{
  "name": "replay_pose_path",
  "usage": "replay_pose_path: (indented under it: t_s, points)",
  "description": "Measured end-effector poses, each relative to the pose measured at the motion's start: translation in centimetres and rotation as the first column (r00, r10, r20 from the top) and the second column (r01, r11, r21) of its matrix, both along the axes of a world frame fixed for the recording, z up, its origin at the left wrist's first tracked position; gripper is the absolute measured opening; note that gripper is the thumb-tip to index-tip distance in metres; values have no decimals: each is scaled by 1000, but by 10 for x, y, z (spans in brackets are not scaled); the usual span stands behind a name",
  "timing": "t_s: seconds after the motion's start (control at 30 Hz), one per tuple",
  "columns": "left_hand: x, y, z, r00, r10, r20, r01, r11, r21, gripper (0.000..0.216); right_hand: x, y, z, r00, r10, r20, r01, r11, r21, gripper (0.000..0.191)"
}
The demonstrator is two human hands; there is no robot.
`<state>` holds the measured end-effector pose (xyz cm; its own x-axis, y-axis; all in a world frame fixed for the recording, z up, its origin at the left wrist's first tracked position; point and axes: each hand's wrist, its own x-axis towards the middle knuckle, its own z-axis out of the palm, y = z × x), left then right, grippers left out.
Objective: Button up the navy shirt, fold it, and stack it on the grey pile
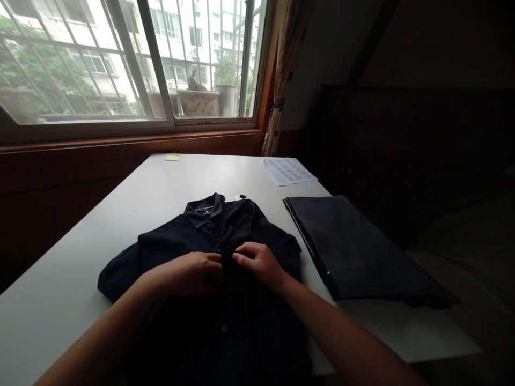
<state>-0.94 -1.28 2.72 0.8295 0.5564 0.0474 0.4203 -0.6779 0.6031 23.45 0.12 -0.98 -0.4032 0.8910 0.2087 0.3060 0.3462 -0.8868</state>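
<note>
Nearest my camera, the navy button-front shirt with a pointed collar [169, 241] lay face up on the broad white tabletop [64, 252], collar pointing away from me. Its lower front sank into shadow, where I could make out one small round button [224, 328]. To its right, just beside the sleeve, I had a flat stack of dark folded cloth [354, 246], its corner running past the table's edge. The two bare forearms came in from the lower corners and hid parts of the shirt from me. Behind the collar, a round white object with a dark centre [241, 197] showed only in part. Farther back lay printed white paper sheets [287, 172] on the right and a small yellow paper slip [172, 157] on the left, both well apart from the work. Beyond stood the metal-framed sliding window [156, 59] and a gathered patterned curtain [277, 102].

Both hands met over the shirt's chest. The right hand [259, 262] was narrow, thumb and forefinger pinching the dark cloth. The left hand [201, 272] touched the front with bent fingers; I couldn't tell whether it gripped.
</note>
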Motion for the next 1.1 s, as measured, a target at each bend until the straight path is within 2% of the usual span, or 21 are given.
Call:
replay_pose_path:
  t_s: [0.23, 0.33, 0.67, 0.9, 1.1]
  points:
    - [3, 1, 4, 1000, -15, -3, 15, 1000, 3, 28, 0, 0, 0, 1000, 0, -7, 0, 1000, -15, 19]
    - [3, 1, 5, 999, -30, -13, 30, 999, 21, 22, -1, 0, 0, 1000, -6, -3, 6, 1000, -18, 19]
    - [7, -5, -3, 995, -7, -104, 39, 953, 302, 11, -2, 0, 0, 999, -35, -8, 35, 997, -73, 21]
    - [8, -4, -8, 992, -20, -125, 70, 908, 414, 11, -2, 1, -2, 999, -34, -22, 32, 996, -86, 23]
    - [8, -2, -10, 993, -33, -112, 80, 889, 450, 11, -2, 0, 1, 999, -42, -25, 39, 993, -111, 24]
